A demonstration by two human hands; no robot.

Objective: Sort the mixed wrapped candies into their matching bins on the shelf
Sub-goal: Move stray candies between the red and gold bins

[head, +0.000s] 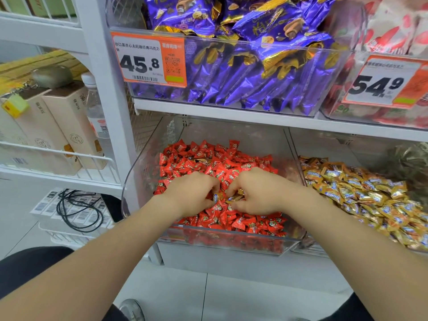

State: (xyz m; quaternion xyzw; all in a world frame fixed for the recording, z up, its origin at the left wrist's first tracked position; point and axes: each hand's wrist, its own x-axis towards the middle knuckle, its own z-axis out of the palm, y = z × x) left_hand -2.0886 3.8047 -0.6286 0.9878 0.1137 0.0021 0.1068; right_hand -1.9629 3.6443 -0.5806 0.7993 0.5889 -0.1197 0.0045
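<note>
I see a few gold candies [234,198] lying on top of the red candies [215,163], right between my two hands. They are in the clear bin [231,245] on the low shelf, near its front. My left hand [192,193] is curled, and its fingertips pinch one gold candy with a blue patch. My right hand [257,193] is curled too, with its fingers bent down onto another gold candy; I cannot tell if it really has hold of it. Both hands rest on the red pile, and they are almost touching each other.

Just to the right is another clear bin full of gold candies [361,193], and a thin wall stands between the two. Above, on the next shelf, a bin holds purple packs [243,72] with a price tag [148,59] that says 45.8. Next to it are red and white packs [393,24] with a tag [382,82] that says 54.9. Far to the left, tan boxes [55,126] and a bottle [95,105] sit in a wire rack.
</note>
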